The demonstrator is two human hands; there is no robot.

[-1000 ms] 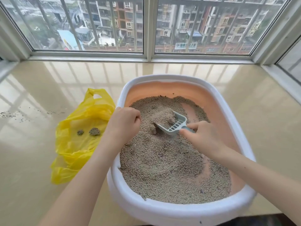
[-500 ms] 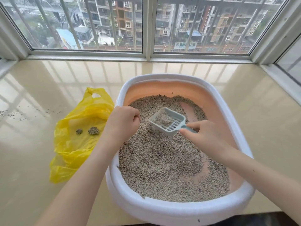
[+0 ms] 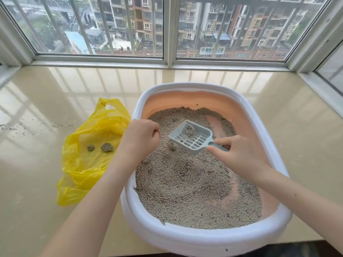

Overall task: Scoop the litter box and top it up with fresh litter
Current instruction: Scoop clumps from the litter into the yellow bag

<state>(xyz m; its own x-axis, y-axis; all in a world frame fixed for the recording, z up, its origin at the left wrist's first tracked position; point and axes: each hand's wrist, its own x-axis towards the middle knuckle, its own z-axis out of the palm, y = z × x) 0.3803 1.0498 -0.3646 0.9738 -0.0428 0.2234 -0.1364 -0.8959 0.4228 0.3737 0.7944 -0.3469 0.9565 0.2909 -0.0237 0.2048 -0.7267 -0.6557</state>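
The litter box has a white rim and peach inside, and holds grey litter with bare streaks of floor. My right hand grips the handle of a pale blue slotted scoop, held above the litter with one grey clump in it. My left hand curls over the box's left rim, fingers bent inward. Left of the box a yellow plastic bag lies spread on the sill with two clumps on it.
The box sits on a glossy beige stone sill under a barred window. Scattered litter grains lie at the far left. The sill's front edge runs just below the box.
The scoop has risen out of the litter and loose grains have sifted through, leaving one clump in it. My left hand stays on the rim.
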